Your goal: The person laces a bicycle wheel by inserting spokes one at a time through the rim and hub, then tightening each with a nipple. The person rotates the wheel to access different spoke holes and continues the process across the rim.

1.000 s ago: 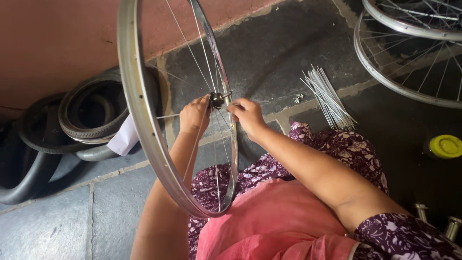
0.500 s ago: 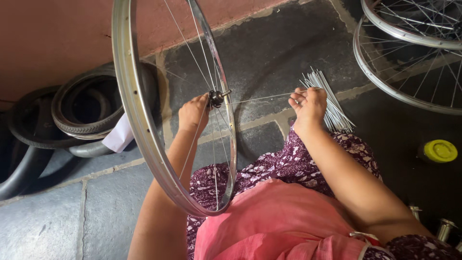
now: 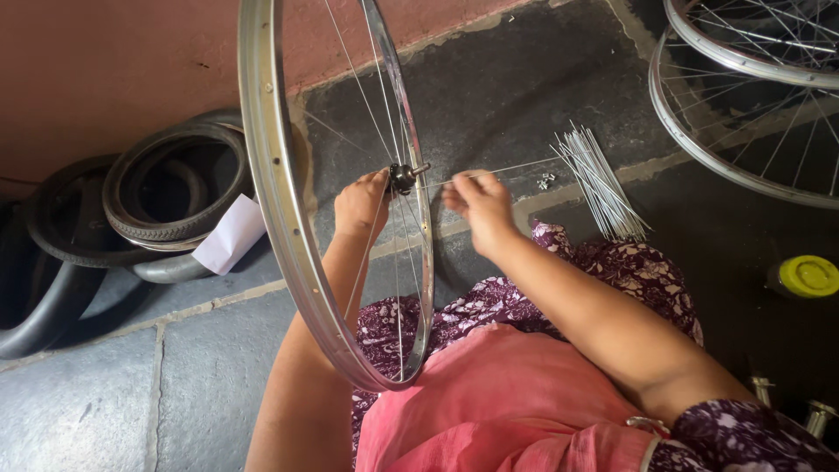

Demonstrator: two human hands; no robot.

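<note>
Currently, wheel rim: stands upright on its edge in front of the person's lap, hub at the centre of the view; this likely keeps both flanges within reach.
Hub: small dark body with a short axle stub pointing toward 3 o'clock; thin spokes already fan from it to the rim.
Left hand: sits at 9 o'clock of the hub, touching it, fingers curled narrow around the hub side, apparently to steady the wheel.
Right hand: sits at 3 o'clock of the hub, close beside it; fingers pinched narrow on a loose spoke.
Loose spoke: lies almost level, one end at the hub, the other running toward 3 o'clock; the level line suits feeding it through a flange hole.
Spoke bundle: lies on the stone floor at 2 o'clock of the right hand, within arm's reach.
Small fittings: scattered just beside the bundle; too small to identify.
Tyres: stacked against the wall at 9 o'clock, a white paper leaning on them.
Other wheels: lie at 1 o'clock, well apart.
Yellow-capped container: at 3 o'clock.
</note>
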